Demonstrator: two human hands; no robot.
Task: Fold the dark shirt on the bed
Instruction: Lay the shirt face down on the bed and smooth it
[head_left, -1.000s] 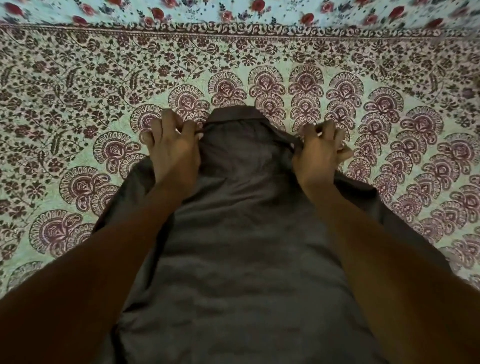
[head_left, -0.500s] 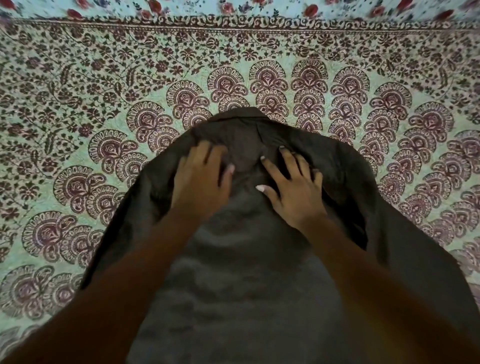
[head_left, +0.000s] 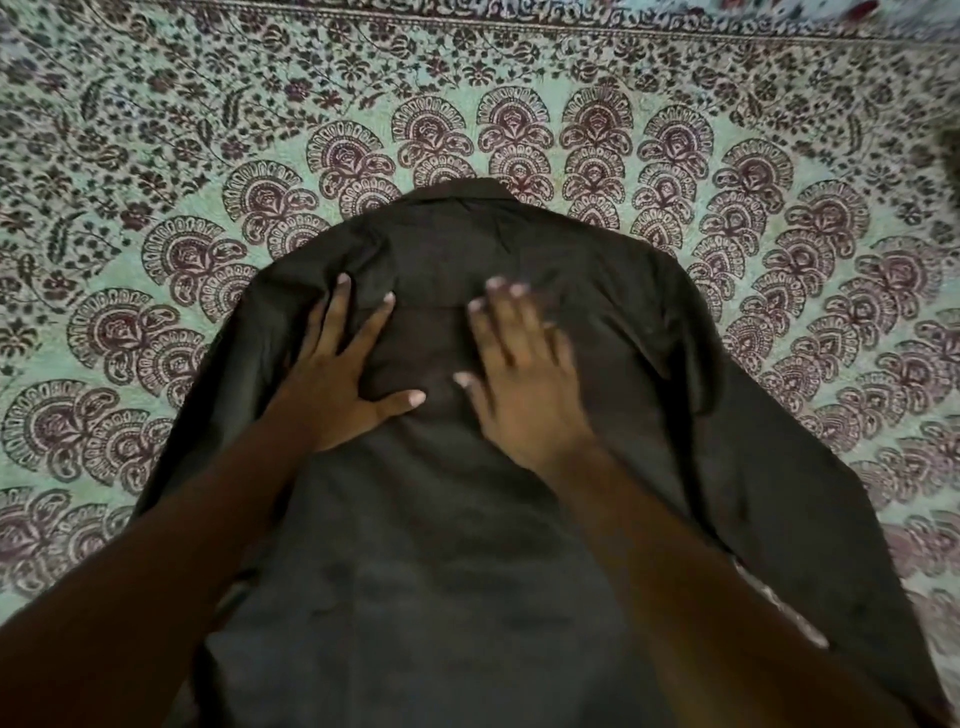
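Dark shirt (head_left: 467, 571) lies flat on the bed (head_left: 156, 156), collar away from the camera — long axis runs near to far. Matte woven cloth, soft creases. Left hand (head_left: 343, 379) and right hand (head_left: 524, 384) — no grip, fingers straight, palms pressing the upper back.

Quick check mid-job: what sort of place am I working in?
Probably a bedroom: a pale green bedspread printed with maroon floral fans covers the whole surface, and a dark collared cloth shirt lies spread on it.

A pale green bedspread (head_left: 156, 130), printed with maroon paisley fans and small flowers, filled the dimly lit background.
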